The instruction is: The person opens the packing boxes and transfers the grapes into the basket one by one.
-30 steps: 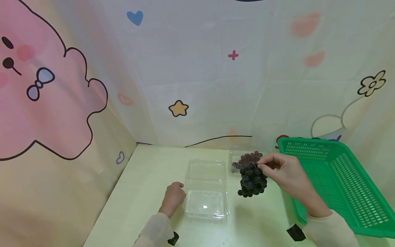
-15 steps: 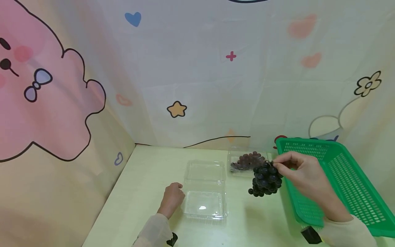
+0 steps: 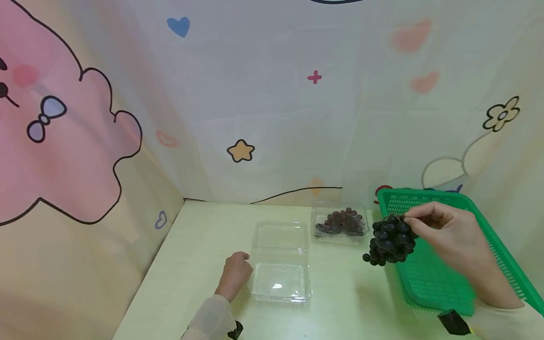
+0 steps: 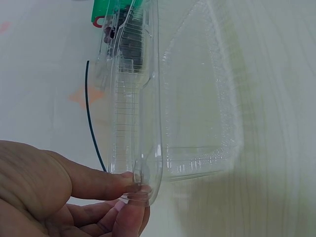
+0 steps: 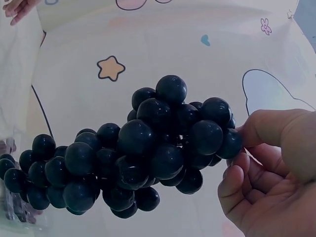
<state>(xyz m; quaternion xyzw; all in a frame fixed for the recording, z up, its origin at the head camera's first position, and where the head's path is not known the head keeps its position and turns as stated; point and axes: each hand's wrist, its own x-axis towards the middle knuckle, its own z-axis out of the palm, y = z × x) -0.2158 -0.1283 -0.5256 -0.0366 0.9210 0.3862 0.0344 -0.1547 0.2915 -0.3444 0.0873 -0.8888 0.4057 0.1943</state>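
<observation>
My right hand (image 3: 459,238) pinches the dark grapes (image 3: 392,240) by one end; slipping, they'd drop below it. My left hand (image 3: 235,275) pinches the open box (image 3: 280,279).

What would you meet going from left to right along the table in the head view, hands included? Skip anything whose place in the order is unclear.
left hand → open clear container → container of reddish grapes → dark grape bunch → right hand
</observation>
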